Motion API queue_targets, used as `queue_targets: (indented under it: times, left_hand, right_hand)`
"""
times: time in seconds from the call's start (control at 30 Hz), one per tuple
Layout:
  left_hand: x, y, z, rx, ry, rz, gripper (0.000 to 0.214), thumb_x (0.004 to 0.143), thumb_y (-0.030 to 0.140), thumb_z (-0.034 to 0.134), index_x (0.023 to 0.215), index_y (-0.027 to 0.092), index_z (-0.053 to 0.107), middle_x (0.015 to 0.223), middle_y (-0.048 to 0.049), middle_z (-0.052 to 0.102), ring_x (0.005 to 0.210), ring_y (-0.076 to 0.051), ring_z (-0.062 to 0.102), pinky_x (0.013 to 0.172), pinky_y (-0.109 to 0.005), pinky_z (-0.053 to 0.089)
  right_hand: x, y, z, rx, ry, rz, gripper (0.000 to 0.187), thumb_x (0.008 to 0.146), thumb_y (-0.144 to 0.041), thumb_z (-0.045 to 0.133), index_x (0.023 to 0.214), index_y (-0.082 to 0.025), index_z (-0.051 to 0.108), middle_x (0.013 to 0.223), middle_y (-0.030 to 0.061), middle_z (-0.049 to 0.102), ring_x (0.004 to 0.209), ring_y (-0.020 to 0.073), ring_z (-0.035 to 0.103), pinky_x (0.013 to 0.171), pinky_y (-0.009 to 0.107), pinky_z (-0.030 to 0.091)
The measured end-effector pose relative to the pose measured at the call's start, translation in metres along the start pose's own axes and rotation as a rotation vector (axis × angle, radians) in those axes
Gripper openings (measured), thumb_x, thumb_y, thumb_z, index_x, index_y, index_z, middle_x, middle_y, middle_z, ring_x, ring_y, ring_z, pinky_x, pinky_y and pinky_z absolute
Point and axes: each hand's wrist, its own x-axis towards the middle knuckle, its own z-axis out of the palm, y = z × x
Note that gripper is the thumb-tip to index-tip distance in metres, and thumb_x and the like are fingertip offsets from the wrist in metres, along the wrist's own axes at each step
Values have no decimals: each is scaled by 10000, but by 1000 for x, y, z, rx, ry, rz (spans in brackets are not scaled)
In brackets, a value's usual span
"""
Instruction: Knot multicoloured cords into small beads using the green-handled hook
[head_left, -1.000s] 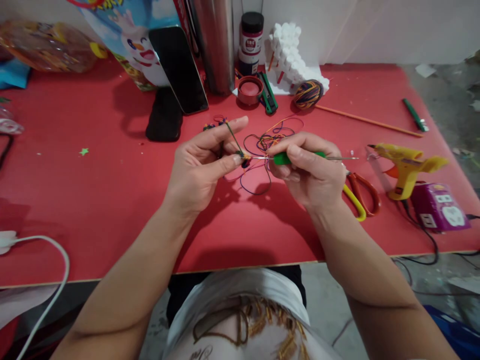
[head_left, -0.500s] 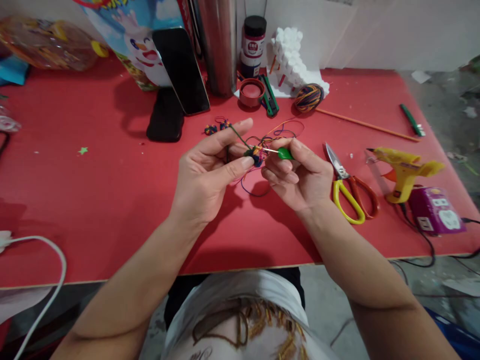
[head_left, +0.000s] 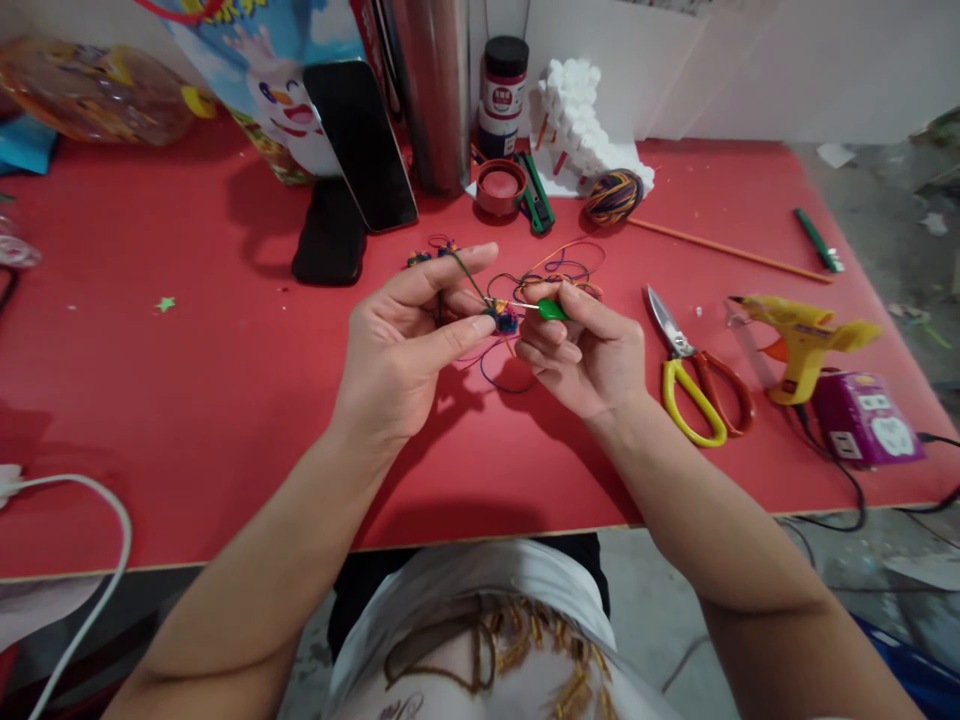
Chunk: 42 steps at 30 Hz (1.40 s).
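Note:
Above the red table (head_left: 187, 400), my left hand (head_left: 405, 340) pinches a small multicoloured crochet piece (head_left: 502, 320) between thumb and fingers, with yarn running over the outstretched index finger. My right hand (head_left: 592, 350) is closed on a green-handled crochet hook (head_left: 551, 310), whose metal tip goes into the piece. Loose multicoloured yarn (head_left: 559, 268) trails on the table behind my hands and leads to a yarn ball (head_left: 615, 196) at the back.
Yellow and red scissors (head_left: 697, 385), a yellow glue gun (head_left: 802, 335) and a purple power strip (head_left: 870, 430) lie to the right. A phone (head_left: 360, 140), steel cylinder (head_left: 431, 90), jar (head_left: 502, 90), red lid (head_left: 501, 186) and white foam piece (head_left: 581, 110) stand behind. A white cable (head_left: 82, 490) crosses the left edge.
My right hand has turned and drawn in toward the left hand, so the hook's long end no longer sticks out to the right. The scissors, hidden before, now show fully.

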Motion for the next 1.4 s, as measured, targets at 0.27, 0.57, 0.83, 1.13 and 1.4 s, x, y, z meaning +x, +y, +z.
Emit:
queue_targets:
  times: [0.27,0.57,0.83,1.13,1.4]
  left_hand:
    - [2,-8,1,-52,-40,20,423,728,72,913,1087,291,862,868,-2,697,870,-157,700,845,-319,628]
    - [14,-20,-2,-145,-82,53,610,663,65,919,1212,329,885,823,6,706,769,-108,617,722,-199,575]
    - [11,-27,-2,-141,-92,72,537,721,126,930,1206,346,865,872,5,748,811,-144,669,784,-285,611]
    - [10,-27,-5,-60,-80,104,494,772,222,968,1227,377,852,916,-1,757,893,-183,713,827,-345,640]
    - [7,-23,-6,180,-42,290,537,830,297,967,1321,455,818,934,16,753,880,-179,705,858,-377,638]
  right_hand:
    - [-3,0,3,-4,-16,-2,182,909,-340,755,934,-165,794,605,-64,572,437,35,313,479,212,366]
    - [-10,0,0,-93,-70,-91,240,910,-402,815,939,-166,838,604,-21,638,468,53,391,495,224,333]
    - [-9,5,8,-160,38,-198,304,930,-508,817,995,-211,807,647,-54,599,497,62,405,542,250,464]
    - [-5,7,0,-93,-28,-109,229,932,-423,818,1011,-209,834,669,-39,645,513,56,410,534,228,410]
    - [-6,2,-1,-80,-47,-70,224,910,-385,835,898,-162,826,603,-38,605,481,39,382,479,200,313]
